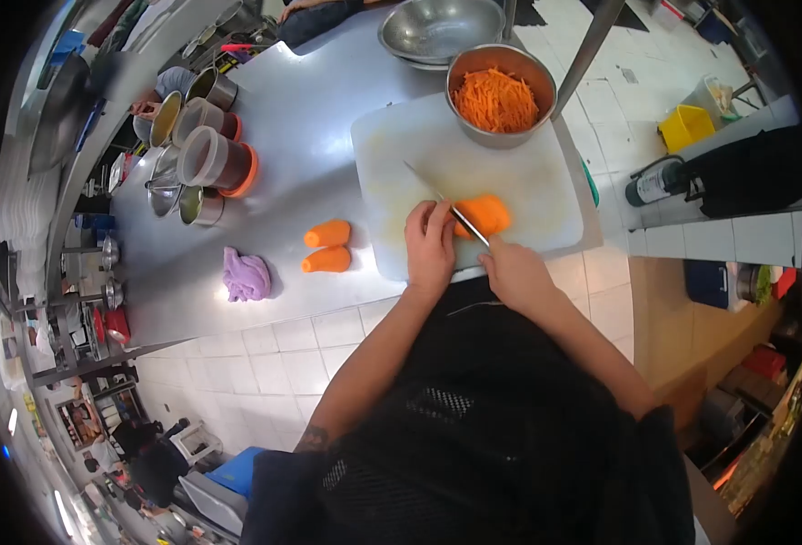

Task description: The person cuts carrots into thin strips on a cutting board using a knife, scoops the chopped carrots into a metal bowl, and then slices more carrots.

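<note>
Gripping the kitchen knife point(468, 226), the right hand point(515, 271) is closed around its handle at the near side of the white cutting board point(401, 136). The blade slants away from the person, its tip pointing forward and to the left. Sliced orange carrot point(485, 215) lies on the board just to the right of the blade, close by both hands. The left hand point(429, 238) is at the blade's left side with its fingers bent and their tips at the steel; whether they pinch anything cannot be told.

At the board's far right corner, a steel bowl point(492, 138) holds a heap of shredded carrot point(497, 102). Beyond it, a wide metal basin point(442, 29) rests on the metal surface point(306, 145). Left of the board, two carrot pieces point(327, 233) lie side by side, with a crumpled lilac bundle point(247, 275) farther left, its material hard to make out. Well apart from the hands, toward the far left, a translucent plastic tub point(207, 160) with dark contents sits among several metal pots point(203, 207).
</note>
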`<state>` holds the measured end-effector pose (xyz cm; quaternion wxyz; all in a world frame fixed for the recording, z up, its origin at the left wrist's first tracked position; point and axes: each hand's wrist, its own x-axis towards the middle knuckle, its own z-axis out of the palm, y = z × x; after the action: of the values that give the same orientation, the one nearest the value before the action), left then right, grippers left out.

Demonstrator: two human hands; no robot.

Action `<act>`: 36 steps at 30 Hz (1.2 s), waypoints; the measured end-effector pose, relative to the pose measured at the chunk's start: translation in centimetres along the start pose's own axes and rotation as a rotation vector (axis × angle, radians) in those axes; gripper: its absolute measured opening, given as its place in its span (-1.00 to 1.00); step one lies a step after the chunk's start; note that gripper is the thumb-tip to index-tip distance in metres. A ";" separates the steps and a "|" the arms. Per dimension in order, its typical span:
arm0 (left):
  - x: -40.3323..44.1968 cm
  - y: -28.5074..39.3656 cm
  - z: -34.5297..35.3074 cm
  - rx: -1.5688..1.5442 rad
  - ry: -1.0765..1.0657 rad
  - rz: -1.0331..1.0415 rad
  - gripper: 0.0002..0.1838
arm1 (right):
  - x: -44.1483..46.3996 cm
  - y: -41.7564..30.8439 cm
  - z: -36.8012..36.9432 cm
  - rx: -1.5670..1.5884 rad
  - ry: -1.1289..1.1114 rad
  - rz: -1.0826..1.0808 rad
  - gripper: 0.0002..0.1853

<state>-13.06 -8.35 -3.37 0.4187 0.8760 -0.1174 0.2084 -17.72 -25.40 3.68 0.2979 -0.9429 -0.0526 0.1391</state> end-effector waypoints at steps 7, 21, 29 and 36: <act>0.1 -0.1 -0.4 0.011 -0.015 -0.002 -0.80 | 1.9 -0.2 0.6 -0.045 0.013 0.002 -0.79; 0.9 -1.2 -1.0 0.080 -0.063 0.111 -0.73 | 2.4 -0.6 -1.1 -0.049 -0.095 0.007 -0.81; 0.5 -1.6 -0.8 0.073 -0.058 0.127 -0.73 | -0.3 -5.6 -7.2 -0.080 -0.251 0.141 -0.72; 0.9 -1.0 -1.2 0.058 -0.037 0.111 -0.73 | -1.8 -6.9 -7.7 -0.079 -0.356 0.163 -0.71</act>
<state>-12.23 -6.79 -2.92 0.3785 0.8837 -0.1674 0.2185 -17.27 -24.27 14.07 0.2343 -0.9156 -0.0333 0.3252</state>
